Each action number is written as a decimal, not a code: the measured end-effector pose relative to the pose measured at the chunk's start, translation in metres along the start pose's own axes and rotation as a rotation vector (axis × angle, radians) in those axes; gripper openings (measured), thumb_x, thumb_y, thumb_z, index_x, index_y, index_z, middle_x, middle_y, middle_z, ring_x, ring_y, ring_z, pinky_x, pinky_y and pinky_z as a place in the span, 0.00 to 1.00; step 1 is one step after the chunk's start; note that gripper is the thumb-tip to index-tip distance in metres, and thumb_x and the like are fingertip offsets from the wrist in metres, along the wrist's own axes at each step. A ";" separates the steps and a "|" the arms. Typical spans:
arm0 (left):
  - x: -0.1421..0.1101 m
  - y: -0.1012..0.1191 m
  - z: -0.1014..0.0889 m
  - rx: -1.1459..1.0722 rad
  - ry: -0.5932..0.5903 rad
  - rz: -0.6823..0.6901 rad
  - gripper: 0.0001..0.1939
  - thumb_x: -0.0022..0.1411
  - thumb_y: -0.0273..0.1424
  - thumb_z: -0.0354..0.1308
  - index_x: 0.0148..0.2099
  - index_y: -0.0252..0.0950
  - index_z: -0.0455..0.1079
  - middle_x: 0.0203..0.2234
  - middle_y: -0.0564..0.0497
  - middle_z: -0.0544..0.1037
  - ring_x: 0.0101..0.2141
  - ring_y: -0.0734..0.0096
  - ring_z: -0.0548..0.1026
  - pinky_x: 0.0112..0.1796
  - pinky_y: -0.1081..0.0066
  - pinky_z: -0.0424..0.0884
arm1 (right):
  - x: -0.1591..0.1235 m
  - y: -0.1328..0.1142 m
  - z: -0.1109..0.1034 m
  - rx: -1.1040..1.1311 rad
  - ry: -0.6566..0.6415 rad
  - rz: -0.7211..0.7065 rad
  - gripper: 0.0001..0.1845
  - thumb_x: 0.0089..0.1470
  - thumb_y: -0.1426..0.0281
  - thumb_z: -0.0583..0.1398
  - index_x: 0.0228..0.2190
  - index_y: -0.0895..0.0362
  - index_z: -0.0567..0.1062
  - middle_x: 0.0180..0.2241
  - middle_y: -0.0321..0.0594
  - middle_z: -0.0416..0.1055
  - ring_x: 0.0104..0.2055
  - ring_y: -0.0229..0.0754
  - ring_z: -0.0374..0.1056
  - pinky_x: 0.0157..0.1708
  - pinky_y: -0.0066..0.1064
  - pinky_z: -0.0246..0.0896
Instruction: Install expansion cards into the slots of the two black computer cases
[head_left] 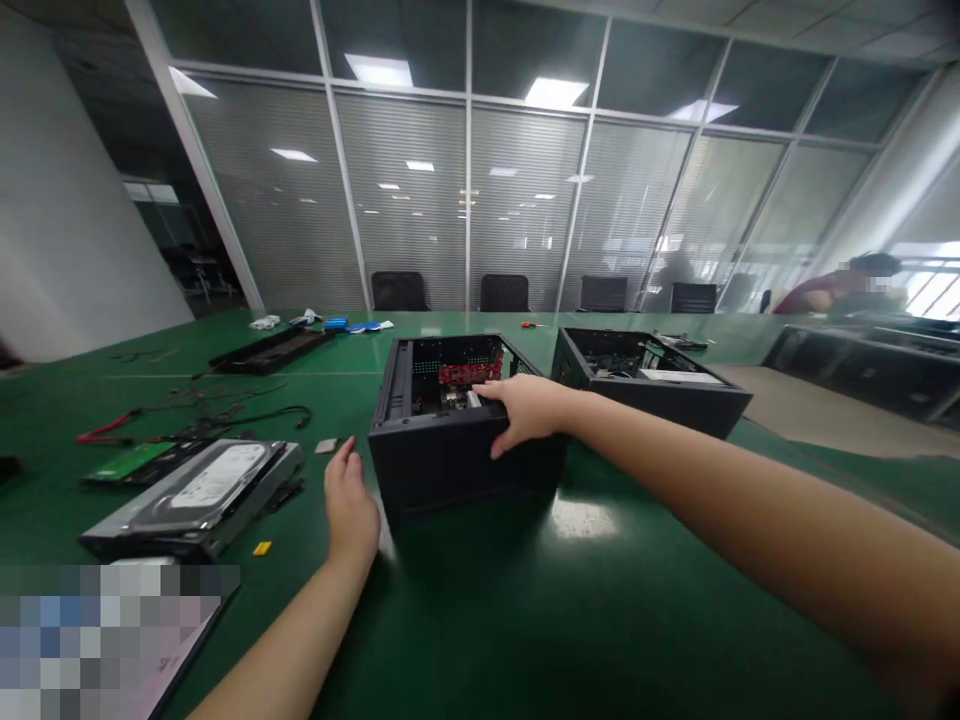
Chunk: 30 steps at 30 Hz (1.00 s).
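Note:
A black computer case (450,470) lies with its open side up on the green table, a red circuit board (471,373) showing inside it. My right hand (529,408) grips the case's near top edge, some fingers over the rim and one down its outer face. Close by the case's left side is my left hand (351,510), fingers stretched out and pointing forward; whether it touches the panel I cannot tell. A small grey square piece (327,446) lies just beyond its fingertips.
A second open black case (652,405) stands to the right. On the left lie a hard drive (217,480), a green circuit board (135,462), cables (262,415), a yellow piece (262,548) and a black panel (271,350). A screwdriver (532,324) lies farther back. Another person (832,290) is far right.

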<state>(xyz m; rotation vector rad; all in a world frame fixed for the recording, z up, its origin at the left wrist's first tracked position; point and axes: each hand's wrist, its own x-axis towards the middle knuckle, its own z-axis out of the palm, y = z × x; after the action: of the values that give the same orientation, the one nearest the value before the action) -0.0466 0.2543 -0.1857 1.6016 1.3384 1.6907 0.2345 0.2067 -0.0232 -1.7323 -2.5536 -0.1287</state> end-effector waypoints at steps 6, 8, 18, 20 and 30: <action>-0.007 0.006 0.007 0.119 -0.110 0.195 0.22 0.67 0.41 0.47 0.60 0.41 0.64 0.58 0.46 0.65 0.56 0.61 0.67 0.60 0.59 0.60 | 0.089 0.018 0.029 -0.126 0.310 0.297 0.45 0.37 0.48 0.69 0.54 0.57 0.69 0.49 0.49 0.72 0.53 0.56 0.65 0.60 0.53 0.43; -0.007 0.005 0.007 0.136 -0.124 0.195 0.22 0.66 0.41 0.47 0.59 0.41 0.64 0.57 0.46 0.66 0.54 0.61 0.68 0.59 0.57 0.61 | 0.094 0.005 0.041 -0.213 0.470 0.265 0.41 0.44 0.55 0.68 0.56 0.58 0.66 0.53 0.51 0.69 0.54 0.53 0.63 0.62 0.53 0.35; -0.008 0.009 0.010 0.091 -0.232 0.110 0.19 0.64 0.42 0.49 0.52 0.38 0.69 0.50 0.45 0.71 0.50 0.59 0.70 0.53 0.58 0.67 | -0.013 0.067 0.016 -0.251 0.409 0.377 0.34 0.59 0.51 0.51 0.57 0.63 0.61 0.53 0.58 0.65 0.55 0.55 0.58 0.53 0.43 0.51; -0.008 0.009 0.011 0.087 -0.247 0.099 0.20 0.64 0.42 0.49 0.52 0.38 0.69 0.50 0.45 0.71 0.49 0.59 0.70 0.52 0.59 0.67 | -0.048 0.104 0.015 -0.226 0.386 0.559 0.36 0.59 0.47 0.49 0.54 0.64 0.64 0.50 0.59 0.67 0.52 0.55 0.61 0.49 0.42 0.54; -0.006 -0.001 0.014 0.107 -0.295 0.113 0.20 0.64 0.43 0.49 0.51 0.36 0.69 0.47 0.45 0.73 0.46 0.61 0.71 0.50 0.59 0.67 | -0.129 0.167 0.023 -0.127 0.091 0.632 0.37 0.54 0.43 0.52 0.46 0.63 0.75 0.47 0.57 0.71 0.47 0.51 0.67 0.45 0.37 0.57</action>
<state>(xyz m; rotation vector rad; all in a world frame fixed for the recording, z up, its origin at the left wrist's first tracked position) -0.0324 0.2541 -0.1915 1.9328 1.2264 1.3942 0.4378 0.1513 -0.0513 -2.4139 -1.8540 -0.3304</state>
